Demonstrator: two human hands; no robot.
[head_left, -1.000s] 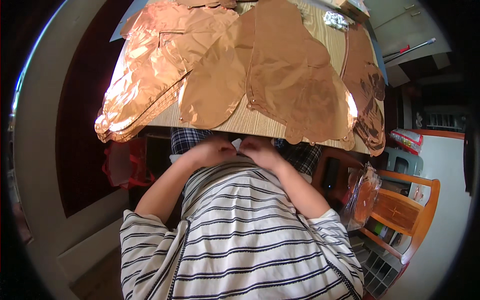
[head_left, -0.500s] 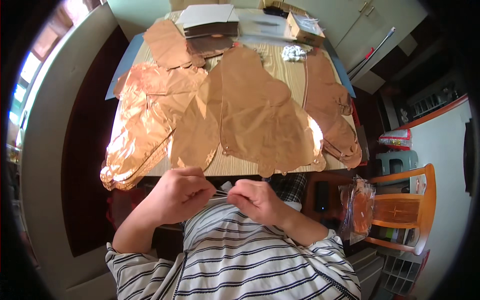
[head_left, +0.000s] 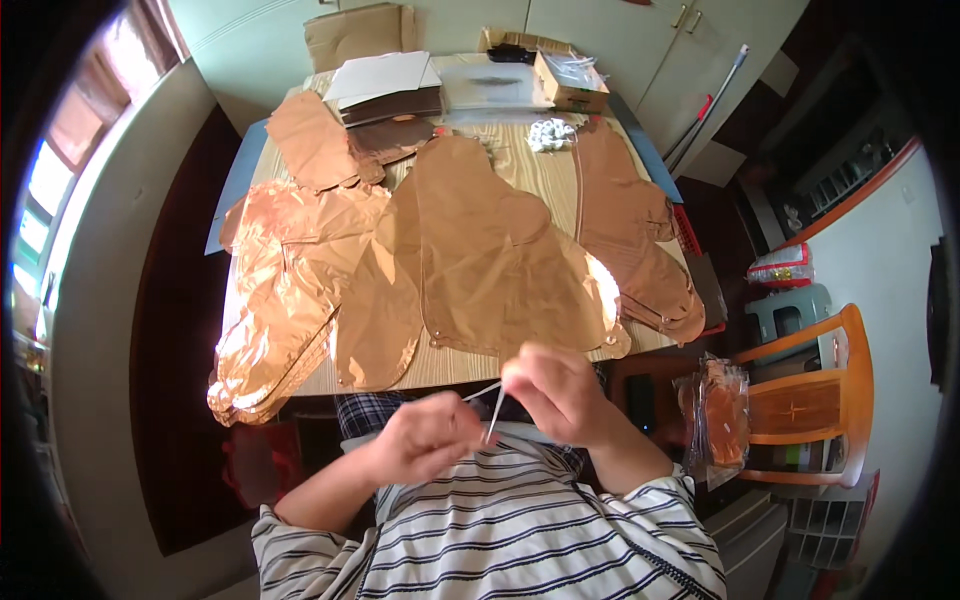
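A thin white string (head_left: pixel 496 412) is stretched between my two hands in front of my lap. My left hand (head_left: pixel 428 438) is closed on its lower end, thumb against the fingers. Higher up and nearer the table, my right hand (head_left: pixel 556 390) pinches the other part of it; this hand is a little blurred. Just beyond the hands, flat copper-coloured foil balloons (head_left: pixel 500 260) lie on the wooden table, some hanging over the front edge. A shinier, creased stack of foil balloons (head_left: pixel 285 290) lies at the left, and another flat foil stack (head_left: pixel 622 215) at the right.
At the back stand a pile of white and dark sheets (head_left: pixel 385 85), a cardboard box (head_left: pixel 575 85) and a bunched white bundle (head_left: pixel 551 135). A wooden chair (head_left: pixel 800 405) with a clear bag of copper-coloured items (head_left: pixel 722 420) is at my right.
My right hand has risen toward the table and my left hand has dropped and shifted right, drawing the string into a slant. The view has tilted up, showing more of the table's far side.
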